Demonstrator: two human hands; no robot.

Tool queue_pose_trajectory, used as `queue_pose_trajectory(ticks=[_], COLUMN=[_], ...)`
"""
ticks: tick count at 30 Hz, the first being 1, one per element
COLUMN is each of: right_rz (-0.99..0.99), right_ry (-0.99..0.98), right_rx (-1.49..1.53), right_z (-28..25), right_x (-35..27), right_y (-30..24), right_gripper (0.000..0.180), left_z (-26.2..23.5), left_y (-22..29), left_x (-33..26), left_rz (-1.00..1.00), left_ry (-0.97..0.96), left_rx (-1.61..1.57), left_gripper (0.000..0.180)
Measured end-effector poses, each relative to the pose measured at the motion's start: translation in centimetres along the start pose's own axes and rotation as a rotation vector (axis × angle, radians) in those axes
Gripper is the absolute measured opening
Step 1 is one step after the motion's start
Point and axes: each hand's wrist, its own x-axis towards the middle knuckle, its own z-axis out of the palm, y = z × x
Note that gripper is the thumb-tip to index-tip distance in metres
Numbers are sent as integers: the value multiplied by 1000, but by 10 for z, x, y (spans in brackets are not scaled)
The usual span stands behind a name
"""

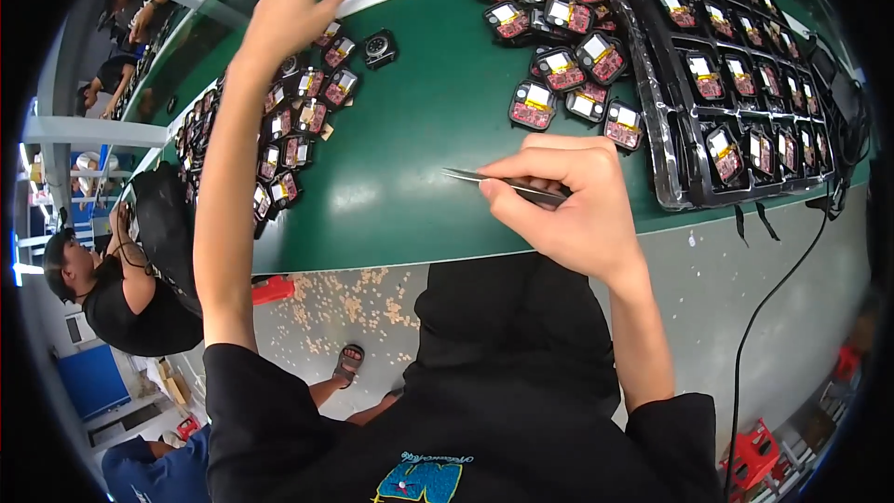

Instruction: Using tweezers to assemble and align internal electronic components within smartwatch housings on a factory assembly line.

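Bench: the green bench [400, 158] carries everything; its near edge runs just under the right hand, and a white stripe follows its far edge.
Tray: a black gridded tray [663, 144] lies along the right end of the bench, near corner close to the near edge; most pockets hold one small red circuit module each, and the pockets along its far edge are too small to judge.
Loose heap: more modules [559, 65] lie unsorted just left of the tray, toward the far edge.
Left rows: another spread of modules [298, 121] runs along the left end, beside the raised forearm.
Right hand: the right hand [568, 205] pinches thin metal tweezers [494, 181], tips pointing left over bare green near the near edge, holding nothing visible.
Left hand: the left hand [298, 5] stretches to the far edge, fingers spread loosely, nothing seen in them.
Doing it well: probably best to hold the tweezers low and steady, and lift one module by its rim.
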Motion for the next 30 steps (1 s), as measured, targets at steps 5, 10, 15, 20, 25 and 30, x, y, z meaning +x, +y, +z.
queue_pose_trajectory(ticks=[5,10,15,20,25,30], right_rz=[-50,-20,-82,-3,13,13], right_ry=[7,35,-4,11,19,24], right_rx=[-54,-45,-134,-61,-53,-75], right_z=[2,5,2,2,2,0], right_x=[5,8,6,-2,2,3], right_y=[1,-1,0,-5,-5,-4], right_gripper=[10,7,6,8,8,9], left_z=[21,3,0,-29,-45,-28], left_y=[-70,-67,-54,5,29,11], left_x=[-19,-10,-33,-45,-45,-20], left_rz=[7,25,-93,-112,-140,-246], left_ry=[-236,-212,-192,-212,-224,-279], left_rx=[-270,-281,-216,-476,-337,-493], left_gripper=[33,32,30,30,40,46])
